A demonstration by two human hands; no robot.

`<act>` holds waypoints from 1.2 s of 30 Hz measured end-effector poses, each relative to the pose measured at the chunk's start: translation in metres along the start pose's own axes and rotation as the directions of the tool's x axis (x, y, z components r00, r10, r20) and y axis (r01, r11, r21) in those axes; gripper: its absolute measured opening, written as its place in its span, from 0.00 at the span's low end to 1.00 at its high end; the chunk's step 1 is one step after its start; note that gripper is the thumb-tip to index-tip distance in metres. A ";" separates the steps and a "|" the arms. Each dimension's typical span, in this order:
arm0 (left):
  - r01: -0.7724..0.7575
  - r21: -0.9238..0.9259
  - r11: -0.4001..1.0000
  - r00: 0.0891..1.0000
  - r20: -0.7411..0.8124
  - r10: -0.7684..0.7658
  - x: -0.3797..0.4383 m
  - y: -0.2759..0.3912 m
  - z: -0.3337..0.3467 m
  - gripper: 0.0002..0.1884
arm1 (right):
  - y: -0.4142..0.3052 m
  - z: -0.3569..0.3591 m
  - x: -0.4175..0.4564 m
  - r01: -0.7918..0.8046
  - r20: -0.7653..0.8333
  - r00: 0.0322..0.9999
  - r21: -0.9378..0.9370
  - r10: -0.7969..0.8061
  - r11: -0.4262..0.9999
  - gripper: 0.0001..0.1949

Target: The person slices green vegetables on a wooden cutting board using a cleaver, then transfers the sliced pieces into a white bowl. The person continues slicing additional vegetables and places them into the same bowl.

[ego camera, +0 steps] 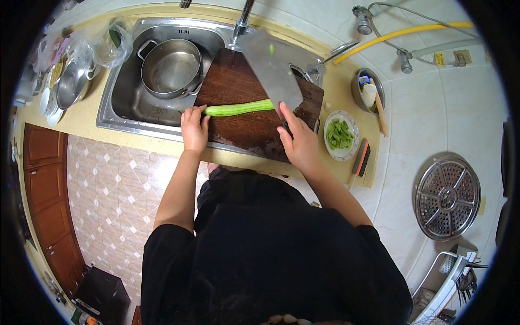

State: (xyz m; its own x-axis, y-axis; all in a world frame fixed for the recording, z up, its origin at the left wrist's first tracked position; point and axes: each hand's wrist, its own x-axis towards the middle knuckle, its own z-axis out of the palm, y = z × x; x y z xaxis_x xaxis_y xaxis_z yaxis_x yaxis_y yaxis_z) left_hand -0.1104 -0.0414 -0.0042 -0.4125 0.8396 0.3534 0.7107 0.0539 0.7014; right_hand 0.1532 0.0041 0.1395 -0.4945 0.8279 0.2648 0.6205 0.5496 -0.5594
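Observation:
A long peeled green gourd lies across a dark wooden cutting board set over the sink. My left hand grips its left end. In my right hand is the handle of a broad cleaver; its blade slants up and away over the board, with small green bits stuck on it. The blade covers the gourd's right end, so contact there cannot be told. To the right of the board, a white plate holds cut green pieces.
In the sink basin, left of the board, stands a steel pot. A faucet rises behind. Right of the plate are an orange-backed brush and a metal bowl with a wooden stick. Bowls and plastic bags crowd the left counter.

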 end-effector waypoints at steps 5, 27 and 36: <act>-0.017 -0.023 1.000 1.000 -0.006 0.017 0.005 -0.004 0.000 0.14 | 0.009 0.044 -0.021 0.049 0.077 0.996 -0.084 -0.043 0.995 0.30; 0.177 -0.207 0.962 0.964 -0.160 -0.211 -0.041 -0.013 -0.033 0.16 | -0.003 0.059 -0.001 0.204 0.023 0.979 -0.090 -0.203 0.975 0.31; 0.246 -0.154 0.957 0.948 -0.167 -0.271 -0.054 -0.021 -0.046 0.13 | 0.011 0.055 -0.010 -0.017 0.436 0.899 -0.047 0.036 0.999 0.30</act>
State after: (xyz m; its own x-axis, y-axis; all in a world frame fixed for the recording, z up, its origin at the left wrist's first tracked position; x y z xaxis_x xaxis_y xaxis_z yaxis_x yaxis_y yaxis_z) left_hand -0.1288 -0.1125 -0.0096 -0.6789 0.6909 0.2485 0.4904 0.1748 0.8538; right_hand 0.1319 -0.0045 0.0870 -0.6878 0.7152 -0.1241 0.6567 0.5403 -0.5261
